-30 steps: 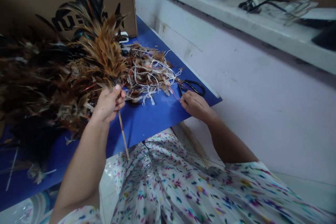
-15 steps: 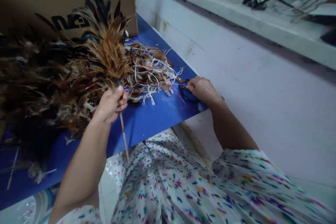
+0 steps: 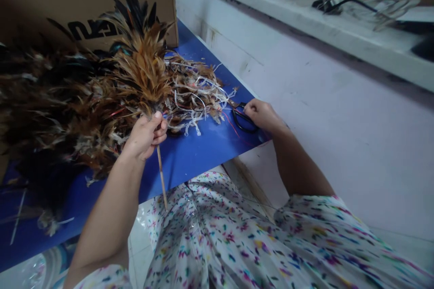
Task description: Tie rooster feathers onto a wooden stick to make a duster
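The duster (image 3: 145,70) leans over the table (image 3: 196,153), its stick (image 3: 161,174) clasped in the left hand (image 3: 145,135). The right hand (image 3: 264,116), nearer the table edge a second ago, now curls at the scissors' (image 3: 244,125) handle; whether gripping, I cannot tell.

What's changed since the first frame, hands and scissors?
Right hand moved up and right, apparently letting go of the red thread, which now lies across the blue table. Its fingertips are now at the scissors, whose handles have shifted; grip unclear. Left hand shifted slightly right with the feathered stick, still holding it. Right-side feather heap stayed put.
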The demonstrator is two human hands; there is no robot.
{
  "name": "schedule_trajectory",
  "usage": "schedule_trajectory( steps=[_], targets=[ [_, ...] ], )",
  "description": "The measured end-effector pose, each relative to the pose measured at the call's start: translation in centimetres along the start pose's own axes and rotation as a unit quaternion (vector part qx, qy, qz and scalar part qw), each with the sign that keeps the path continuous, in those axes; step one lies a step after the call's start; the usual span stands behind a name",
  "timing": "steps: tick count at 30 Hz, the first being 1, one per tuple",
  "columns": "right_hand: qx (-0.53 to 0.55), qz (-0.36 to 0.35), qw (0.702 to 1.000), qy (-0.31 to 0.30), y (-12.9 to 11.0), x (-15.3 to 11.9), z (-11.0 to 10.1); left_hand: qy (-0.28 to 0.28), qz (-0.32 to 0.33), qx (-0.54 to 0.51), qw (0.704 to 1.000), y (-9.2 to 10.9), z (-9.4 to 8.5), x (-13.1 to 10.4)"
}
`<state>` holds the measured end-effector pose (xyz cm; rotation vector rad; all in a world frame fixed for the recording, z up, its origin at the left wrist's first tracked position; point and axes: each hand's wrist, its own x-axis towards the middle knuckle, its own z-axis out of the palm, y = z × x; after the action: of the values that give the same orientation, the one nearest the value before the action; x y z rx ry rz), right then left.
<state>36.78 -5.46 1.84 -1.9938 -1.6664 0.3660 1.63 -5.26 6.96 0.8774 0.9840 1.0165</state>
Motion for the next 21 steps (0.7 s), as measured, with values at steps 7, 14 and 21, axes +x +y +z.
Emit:
schedule_trajectory(
  steps=[7,14,21],
  targets=[
    [-0.106,-0.051,0.993,0.012,0.3,-0.3,-0.4,0.004,-0.007,0.005,1.0,0.0,0.0,0.0],
    [-0.176,-0.082,0.979,-0.067,-0.2,0.5,0.0,-0.013,-0.006,0.014,1.0,-0.2,-0.2,0.2],
    [-0.168,-0.081,0.981,-0.047,0.0,0.5,0.0,-0.03,-0.014,0.018,0.999,-0.3,-0.5,0.3]
  ],
)
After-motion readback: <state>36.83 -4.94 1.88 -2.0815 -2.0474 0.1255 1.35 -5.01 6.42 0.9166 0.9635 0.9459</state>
